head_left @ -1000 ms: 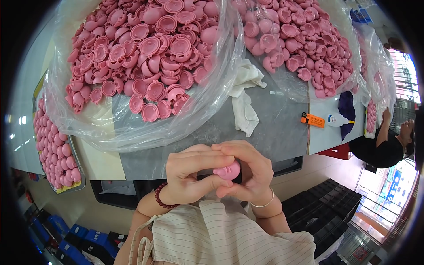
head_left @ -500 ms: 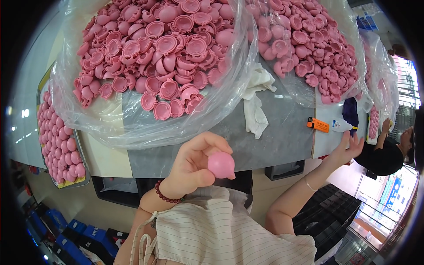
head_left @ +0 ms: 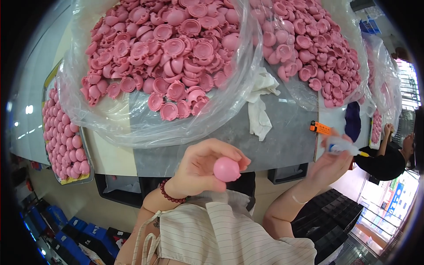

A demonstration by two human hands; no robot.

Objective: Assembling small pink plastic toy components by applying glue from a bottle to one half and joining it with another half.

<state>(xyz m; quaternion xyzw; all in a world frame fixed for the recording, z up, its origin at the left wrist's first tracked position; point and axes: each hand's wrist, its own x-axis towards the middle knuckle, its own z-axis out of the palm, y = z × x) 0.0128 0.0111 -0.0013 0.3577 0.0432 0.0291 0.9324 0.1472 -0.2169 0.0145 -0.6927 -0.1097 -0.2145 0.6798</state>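
Note:
Between thumb and fingertips, my left hand point(head_left: 198, 170) grips a small pink plastic ball point(head_left: 226, 169) with a little nub at its lower right. Over at the right edge of the table, my right hand point(head_left: 327, 167) is closed around a small white squeeze bottle point(head_left: 340, 146). Its yellow nozzle points right. Beyond my left hand, a clear plastic bag point(head_left: 132, 136) lies open with a heap of pink half shells point(head_left: 174, 46) in it. An orange, black-ended object point(head_left: 319, 127) lies just beyond my right hand.
A second bag holds more pink shells point(head_left: 324, 57) at the back right. Pink balls point(head_left: 66, 137) fill a tray on the left. A crumpled white cloth point(head_left: 259, 119) and a dark purple cloth point(head_left: 352, 121) lie on the table. Another person point(head_left: 384, 159) is at far right.
My right hand has taken hold of the squeeze bottle, lifted it from the table and drawn it slightly nearer. My left hand still holds the ball, shifted a little to the right.

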